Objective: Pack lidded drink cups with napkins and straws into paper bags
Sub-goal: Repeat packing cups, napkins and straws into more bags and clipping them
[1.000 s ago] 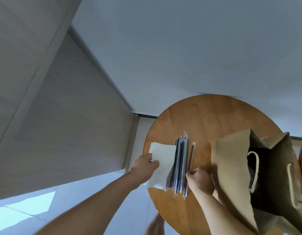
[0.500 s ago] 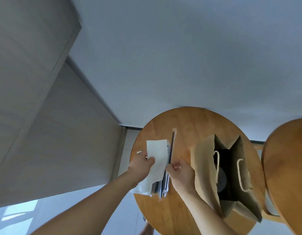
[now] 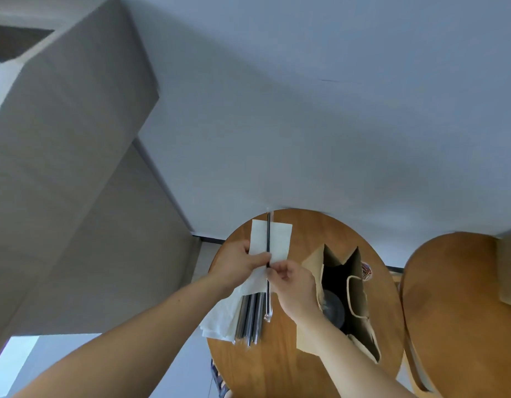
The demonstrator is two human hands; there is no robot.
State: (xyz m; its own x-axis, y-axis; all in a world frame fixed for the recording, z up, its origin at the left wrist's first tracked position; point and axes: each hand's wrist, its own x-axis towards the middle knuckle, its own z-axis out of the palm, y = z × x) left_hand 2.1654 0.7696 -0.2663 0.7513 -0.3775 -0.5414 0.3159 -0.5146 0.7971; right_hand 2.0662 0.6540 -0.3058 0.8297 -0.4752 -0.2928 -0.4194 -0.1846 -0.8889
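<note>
Head view, reading from the left: a big grey-beige panelled wall (image 3: 62, 168) fills the left side of the frame, with a pale blue-grey wall (image 3: 320, 110) across the top and centre. Your left forearm comes up from the lower left, and your left hand (image 3: 238, 264) sits just left of centre with its fingers curled. It is pinching a white folded paper napkin (image 3: 280, 239), which stands upright above it. The thumb tip reaches as far as the straw; you cannot tell whether it presses on it. Below that hand, a loose stack of white napkins (image 3: 220, 323) overhangs the left edge of the round wooden table (image 3: 277, 366). Just to the right of the stack lies a bundle of black straws in clear wrappers (image 3: 248, 320). A single black straw in a clear wrapper (image 3: 268, 234) runs vertically against the face of the held napkin, its top passing above the napkin's upper edge and its lower end hanging over the bundle. Your right hand (image 3: 293, 282), just right of the straw, is closed on it, thumb and fingertips pinching it below the napkin's lower edge. Further right, touching your right wrist, a brown paper bag with twisted paper handles (image 3: 312, 267) stands open on the table. Inside it, dim in shadow, shows the round lid of a drink cup (image 3: 333, 308). A small colourful object (image 3: 367, 272) peeks out behind the bag; it is too blurred to identify. At the far right is a second round wooden tabletop (image 3: 455, 305), apart from the first.
</note>
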